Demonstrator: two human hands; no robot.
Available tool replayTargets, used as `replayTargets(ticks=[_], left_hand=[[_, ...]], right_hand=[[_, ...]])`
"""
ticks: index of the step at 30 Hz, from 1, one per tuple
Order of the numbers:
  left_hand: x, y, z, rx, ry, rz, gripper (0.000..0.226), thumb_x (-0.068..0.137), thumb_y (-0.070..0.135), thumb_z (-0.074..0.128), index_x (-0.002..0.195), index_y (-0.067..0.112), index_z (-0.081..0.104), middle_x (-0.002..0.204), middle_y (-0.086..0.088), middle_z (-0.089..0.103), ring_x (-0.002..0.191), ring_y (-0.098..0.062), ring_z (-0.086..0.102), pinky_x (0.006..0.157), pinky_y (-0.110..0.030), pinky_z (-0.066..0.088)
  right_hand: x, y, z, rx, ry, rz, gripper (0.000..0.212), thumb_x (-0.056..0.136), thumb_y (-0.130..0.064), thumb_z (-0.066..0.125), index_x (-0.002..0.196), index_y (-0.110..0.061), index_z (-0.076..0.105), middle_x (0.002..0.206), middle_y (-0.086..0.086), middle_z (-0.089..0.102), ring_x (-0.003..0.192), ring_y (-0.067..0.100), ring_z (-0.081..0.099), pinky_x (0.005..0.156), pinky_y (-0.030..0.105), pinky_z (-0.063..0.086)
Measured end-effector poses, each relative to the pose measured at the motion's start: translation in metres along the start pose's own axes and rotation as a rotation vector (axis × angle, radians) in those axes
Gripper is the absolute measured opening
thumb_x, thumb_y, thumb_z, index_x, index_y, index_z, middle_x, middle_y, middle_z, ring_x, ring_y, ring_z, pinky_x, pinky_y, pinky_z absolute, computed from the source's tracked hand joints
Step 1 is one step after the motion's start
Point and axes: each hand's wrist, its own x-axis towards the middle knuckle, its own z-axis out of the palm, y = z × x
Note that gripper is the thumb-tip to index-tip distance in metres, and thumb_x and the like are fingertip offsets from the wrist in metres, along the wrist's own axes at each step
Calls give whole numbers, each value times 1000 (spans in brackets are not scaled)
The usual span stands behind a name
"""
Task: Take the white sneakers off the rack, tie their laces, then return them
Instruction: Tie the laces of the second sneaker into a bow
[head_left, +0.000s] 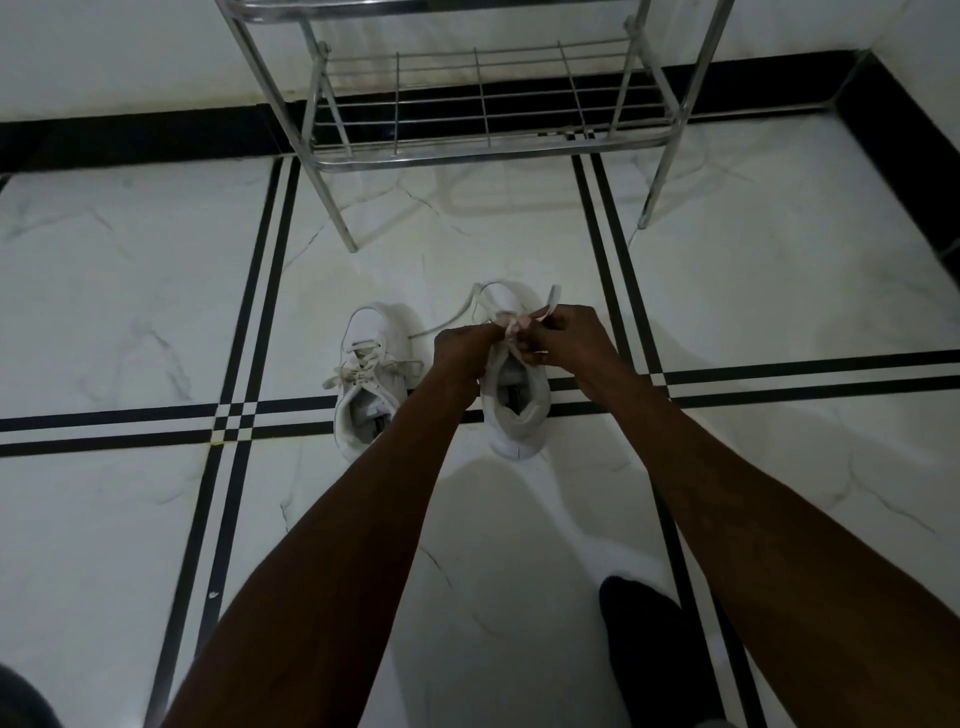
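Fingers: my left hand (460, 345) and right hand (563, 338) pinch the right sneaker's laces (511, 325).
Done: left sneaker (363, 374), beside my left hand, looks tied.
Left: finish bow, return both to the rack (483, 140).

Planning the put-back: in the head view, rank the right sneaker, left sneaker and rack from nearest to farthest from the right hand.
1. Right sneaker, under the right hand.
2. Left sneaker, to its left.
3. Rack, beyond both, by the wall.

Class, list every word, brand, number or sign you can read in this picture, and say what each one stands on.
None can be read.
Dark insole label inside the left white sneaker: too blurred to read.
Dark insole label inside the right white sneaker: too blurred to read.
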Motion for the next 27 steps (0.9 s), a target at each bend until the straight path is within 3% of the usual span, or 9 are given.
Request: replayTargets(ticks=[3,5,8,11,17,19,22,24,27], left_hand=[[9,-11,-8,11,110,108,24,98,24,65,94,0,72,99,-21,74,92,-31,71,91,-47,61],[12,-19,-13,-15,185,109,28,102,21,57,100,-4,69,101,-25,74,87,-33,74,73,-37,65],[13,-32,-16,-102,247,111,33,107,21,49,109,-9,59,106,-27,73,68,-22,70,44,-21,54],[10,-39,-11,-211,296,74,25,108,23,45,95,4,54,109,-23,73,79,-28,72,58,-32,59],[7,-35,-6,-437,269,-40,35,108,17,43,76,8,52,100,-15,70,99,-28,70,76,-40,57],[6,-36,-6,-391,249,-53,35,109,20,39,76,15,49,92,-8,65,94,-24,68,73,-33,58],[5,-38,-2,-341,232,-57,28,109,21,37,94,10,58,108,-10,63,75,-15,62,71,-25,55],[3,-37,-1,-328,295,-41,32,108,24,43,110,0,64,115,-10,67,80,-20,67,84,-35,59],[1,-36,-9,-277,302,-45,41,104,36,51,99,1,71,107,-17,76,92,-35,74,84,-61,60]], right_hand=[[0,-1,1,67,52,112,19,92,-14,68,102,2,70,90,19,75,78,24,71,80,41,62],[-2,3,1,142,94,194,14,94,-14,65,98,-1,68,86,18,73,71,21,70,74,36,62],[-6,13,0,248,160,302,8,93,-10,66,97,-3,68,80,13,73,63,14,69,58,26,59],[-5,19,1,288,200,340,8,93,-10,65,97,-3,68,77,11,72,61,13,66,58,25,57],[0,27,6,312,273,429,15,93,-16,66,84,-5,71,71,7,70,52,11,59,54,22,53],[1,27,7,343,292,452,20,95,-17,65,82,-4,71,68,6,68,50,9,58,50,19,52],[2,27,9,395,306,483,24,94,-13,64,72,-6,67,66,6,66,52,9,56,47,18,49],[3,27,8,399,290,482,21,94,-12,65,73,-7,67,67,7,67,53,10,58,43,17,49],[1,25,5,328,186,435,17,94,-15,65,80,-6,69,72,8,69,57,13,60,57,24,54]])
